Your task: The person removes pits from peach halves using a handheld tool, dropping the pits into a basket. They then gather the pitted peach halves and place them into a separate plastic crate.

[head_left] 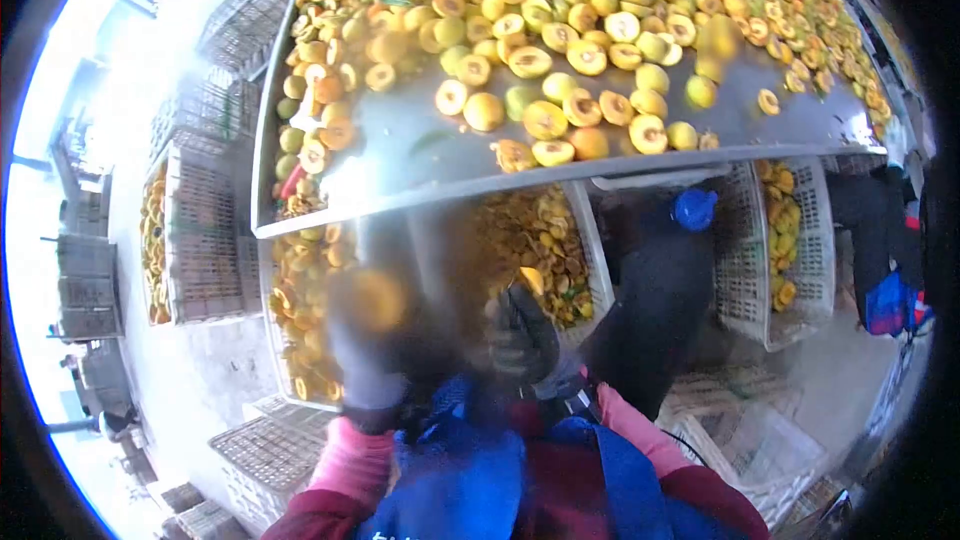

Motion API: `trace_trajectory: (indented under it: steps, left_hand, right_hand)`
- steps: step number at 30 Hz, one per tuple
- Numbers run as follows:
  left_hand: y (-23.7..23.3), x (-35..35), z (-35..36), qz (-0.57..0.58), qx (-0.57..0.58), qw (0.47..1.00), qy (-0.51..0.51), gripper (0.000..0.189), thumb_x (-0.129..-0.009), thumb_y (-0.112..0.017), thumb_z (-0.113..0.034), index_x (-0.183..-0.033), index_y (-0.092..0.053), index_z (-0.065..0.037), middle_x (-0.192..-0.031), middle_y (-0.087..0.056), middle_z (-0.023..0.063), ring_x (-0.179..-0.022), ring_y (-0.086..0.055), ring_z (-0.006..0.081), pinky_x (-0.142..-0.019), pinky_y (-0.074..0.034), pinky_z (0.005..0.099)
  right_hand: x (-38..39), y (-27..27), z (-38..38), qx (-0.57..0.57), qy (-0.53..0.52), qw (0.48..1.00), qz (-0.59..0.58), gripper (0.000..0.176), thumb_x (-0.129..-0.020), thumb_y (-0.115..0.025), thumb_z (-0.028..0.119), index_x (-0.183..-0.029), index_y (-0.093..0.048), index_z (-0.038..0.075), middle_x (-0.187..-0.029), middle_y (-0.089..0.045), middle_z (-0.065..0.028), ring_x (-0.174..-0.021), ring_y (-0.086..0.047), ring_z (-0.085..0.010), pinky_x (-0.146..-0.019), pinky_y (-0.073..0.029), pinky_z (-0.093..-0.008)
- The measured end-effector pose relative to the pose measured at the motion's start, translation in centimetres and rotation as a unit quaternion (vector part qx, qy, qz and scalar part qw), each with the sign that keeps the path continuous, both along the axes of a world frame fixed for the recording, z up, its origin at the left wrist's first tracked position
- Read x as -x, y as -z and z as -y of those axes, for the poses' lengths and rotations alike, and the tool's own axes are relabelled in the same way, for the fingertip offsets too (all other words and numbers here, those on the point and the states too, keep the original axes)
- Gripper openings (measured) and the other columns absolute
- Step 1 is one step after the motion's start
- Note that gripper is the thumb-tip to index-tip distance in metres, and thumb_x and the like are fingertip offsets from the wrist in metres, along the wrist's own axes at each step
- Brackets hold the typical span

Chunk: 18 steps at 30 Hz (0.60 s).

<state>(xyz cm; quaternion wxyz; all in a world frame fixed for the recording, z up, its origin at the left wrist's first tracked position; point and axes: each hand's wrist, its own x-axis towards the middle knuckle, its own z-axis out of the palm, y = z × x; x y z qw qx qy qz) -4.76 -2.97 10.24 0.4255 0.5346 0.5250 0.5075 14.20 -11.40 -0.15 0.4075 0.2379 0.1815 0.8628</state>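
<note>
Watching remotely, I see the right hand (522, 332) pinching a fruit piece (532, 281) near frame centre; the left hand (372, 365) is too blurred to tell. Halved fruits (530, 62) lie on the desk (740, 125), upper frame.

Pale-gloved left hand (368, 368), blurred, at seven o'clock; dark-grey-gloved right hand (526, 334), fingers bent, at five. Left pink-sleeved forearm (352, 458) points toward one o'clock, right pink-sleeved forearm (640, 430) toward ten.

Blue overgarment (455, 490) w/ broad straps (628, 475), white lettering (388, 537) cut off. Maroon slvs (318, 512), pink lower slvs (358, 452). R glove (532, 338) dk; L glove (372, 372) greyish, blurred.
</note>
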Motion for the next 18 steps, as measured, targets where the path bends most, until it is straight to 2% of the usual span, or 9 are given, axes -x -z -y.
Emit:
trace_trajectory:
  steps: [1, 2, 4, 6, 9, 12, 13, 15, 18]
  left_hand:
    - [-0.7, 1.6, -0.9, 0.202, 0.070, 0.973, -0.089, 0.029, -0.099, -0.043, -0.025, -0.110, -0.056, -0.001, -0.102, -0.059, 0.0100, -0.090, -0.058, 0.0215, -0.083, -0.047, 0.0337]
    - [-4.5, 2.2, -2.5, -0.105, -0.017, 0.989, -0.098, 0.028, -0.098, -0.045, -0.024, -0.103, -0.060, -0.001, -0.094, -0.061, 0.0105, -0.089, -0.058, 0.0208, -0.079, -0.049, 0.0356]
    - [-4.5, 8.5, -6.1, -0.535, 0.023, 0.844, 0.037, 0.026, -0.087, -0.061, -0.027, -0.104, -0.063, -0.007, -0.099, -0.063, 0.0162, -0.090, -0.062, 0.0328, -0.077, -0.050, 0.0395]
    - [-2.9, 12.5, -9.1, -0.677, 0.024, 0.720, 0.150, 0.029, -0.083, -0.066, -0.029, -0.103, -0.064, -0.008, -0.098, -0.064, 0.0173, -0.089, -0.063, 0.0351, -0.077, -0.050, 0.0409]
    - [-5.7, 4.6, -16.7, -0.550, -0.173, 0.803, 0.152, 0.029, -0.084, -0.065, -0.031, -0.102, -0.065, -0.007, -0.094, -0.064, 0.0155, -0.086, -0.063, 0.0326, -0.074, -0.050, 0.0399]
    - [-6.4, -3.3, -26.0, -0.581, -0.244, 0.765, 0.131, 0.030, -0.087, -0.060, -0.033, -0.106, -0.064, -0.010, -0.094, -0.064, 0.0142, -0.091, -0.062, 0.0314, -0.076, -0.049, 0.0382]
    - [-4.3, -4.9, -30.9, -0.578, -0.149, 0.799, 0.071, 0.039, -0.087, -0.059, -0.039, -0.114, -0.061, -0.011, -0.101, -0.063, 0.0139, -0.096, -0.061, 0.0315, -0.079, -0.049, 0.0392]
    - [-1.4, -6.9, -38.2, -0.582, -0.232, 0.773, 0.100, 0.051, -0.085, -0.058, -0.044, -0.126, -0.051, -0.014, -0.113, -0.057, 0.0164, -0.106, -0.055, 0.0338, -0.084, -0.045, 0.0454]
    - [1.7, -10.3, -46.2, -0.620, -0.077, 0.774, 0.101, 0.051, -0.089, -0.052, -0.037, -0.134, -0.041, -0.016, -0.131, -0.046, 0.0190, -0.118, -0.047, 0.0387, -0.097, -0.040, 0.0451]
  right_hand:
    - [0.1, 0.1, -0.6, -0.034, -0.027, 0.999, -0.001, 0.037, -0.096, -0.039, 0.047, -0.107, -0.055, 0.015, -0.071, -0.048, 0.0002, -0.053, -0.045, -0.0146, -0.042, -0.040, -0.0310]
    - [0.5, 0.3, -0.9, -0.065, -0.055, 0.996, -0.005, 0.039, -0.096, -0.038, 0.048, -0.106, -0.056, 0.015, -0.070, -0.048, 0.0004, -0.053, -0.044, -0.0150, -0.043, -0.040, -0.0316]
    - [0.4, -0.1, -0.8, -0.015, -0.076, 0.992, 0.100, 0.051, -0.094, -0.036, 0.057, -0.104, -0.057, 0.012, -0.061, -0.041, 0.0010, -0.042, -0.038, -0.0096, -0.033, -0.032, -0.0238]
    - [0.2, 0.3, -1.7, 0.008, -0.115, 0.992, 0.055, 0.050, -0.095, -0.036, 0.056, -0.101, -0.057, 0.012, -0.062, -0.042, 0.0005, -0.043, -0.038, -0.0098, -0.034, -0.032, -0.0243]
    - [-0.5, 1.2, -2.8, 0.087, -0.126, 0.967, 0.202, 0.047, -0.095, -0.036, 0.055, -0.092, -0.058, 0.014, -0.055, -0.037, 0.0019, -0.039, -0.035, -0.0099, -0.034, -0.031, -0.0250]
    - [-0.5, 2.2, -3.0, 0.155, -0.149, 0.955, 0.202, 0.047, -0.095, -0.037, 0.055, -0.091, -0.058, 0.013, -0.055, -0.037, 0.0020, -0.039, -0.034, -0.0109, -0.035, -0.031, -0.0257]
    - [-0.4, 2.2, -3.0, 0.180, -0.163, 0.954, 0.177, 0.047, -0.095, -0.038, 0.055, -0.091, -0.058, 0.013, -0.055, -0.038, 0.0018, -0.039, -0.034, -0.0114, -0.035, -0.032, -0.0260]
    - [-0.8, 1.6, -4.0, 0.123, -0.125, 0.930, 0.324, 0.043, -0.095, -0.042, 0.051, -0.096, -0.059, 0.011, -0.063, -0.046, 0.0006, -0.045, -0.041, -0.0117, -0.039, -0.036, -0.0260]
    - [-0.5, -3.1, -6.1, 0.154, -0.065, 0.775, 0.609, 0.030, -0.095, -0.051, 0.036, -0.110, -0.057, 0.010, -0.089, -0.058, -0.0030, -0.068, -0.054, -0.0110, -0.054, -0.044, -0.0244]
